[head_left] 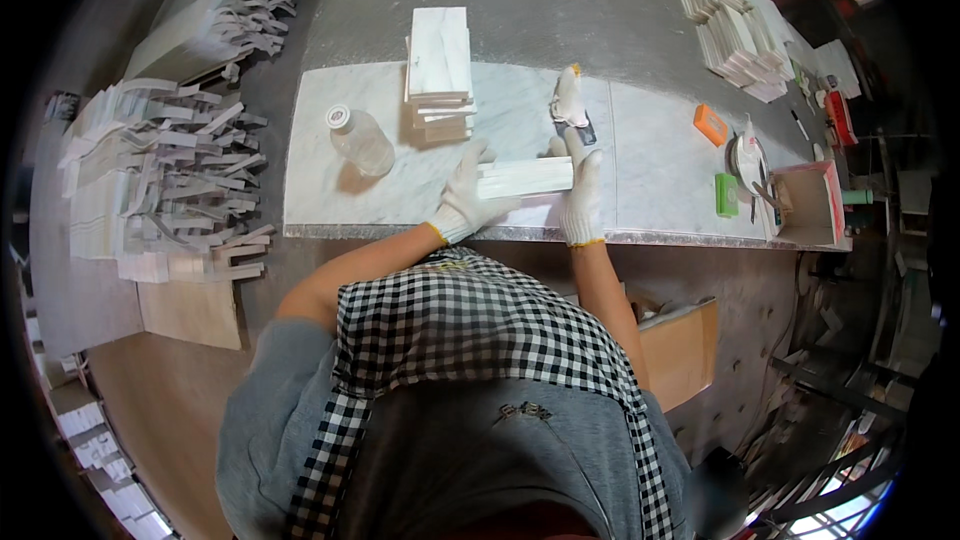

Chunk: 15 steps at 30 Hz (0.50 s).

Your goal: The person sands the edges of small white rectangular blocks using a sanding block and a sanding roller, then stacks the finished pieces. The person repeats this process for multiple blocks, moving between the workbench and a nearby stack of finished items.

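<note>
Between my hands is a short stack of white marble tiles (526,177), its long layered edge turned up. My left hand (467,196), in a white knit glove with a yellow cuff, is closed on its left end. My right hand (583,195), gloved the same way, grips the right end. Just beyond my hands a taller pile of grey-veined white tiles (440,55) stands on the marble slab (400,202). A crumpled white cloth-like bundle with a yellow tip (568,98) lies beyond my right hand, against a small dark flat piece (578,133).
A clear bottle (362,143) stands on the left of the slab. To the right are an orange box (711,125), a green block (726,194), a white bowl (749,162) and an open box (806,202). Stacked panels with loose strips (170,175) fill the left; more tiles (735,25) sit far right.
</note>
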Available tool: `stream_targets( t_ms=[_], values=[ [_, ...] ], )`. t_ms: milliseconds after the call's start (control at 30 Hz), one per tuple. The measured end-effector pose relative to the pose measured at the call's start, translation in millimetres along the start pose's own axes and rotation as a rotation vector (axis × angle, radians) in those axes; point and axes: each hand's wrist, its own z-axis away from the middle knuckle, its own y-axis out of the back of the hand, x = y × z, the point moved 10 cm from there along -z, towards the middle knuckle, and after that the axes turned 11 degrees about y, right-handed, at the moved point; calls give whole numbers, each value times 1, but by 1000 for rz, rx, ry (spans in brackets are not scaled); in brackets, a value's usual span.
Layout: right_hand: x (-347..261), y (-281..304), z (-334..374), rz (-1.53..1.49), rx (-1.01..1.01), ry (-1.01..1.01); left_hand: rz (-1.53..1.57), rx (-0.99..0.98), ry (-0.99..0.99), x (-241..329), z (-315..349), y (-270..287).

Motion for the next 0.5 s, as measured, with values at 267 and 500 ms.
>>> stream_targets(
  t_ms=[267, 500],
  values=[
    [3, 8, 0, 78, 49, 16, -43, -33, 66, -3, -1, 0],
    [9, 16, 0, 94, 76, 36, -10, -95, 34, 12, 4, 16]
  ],
)
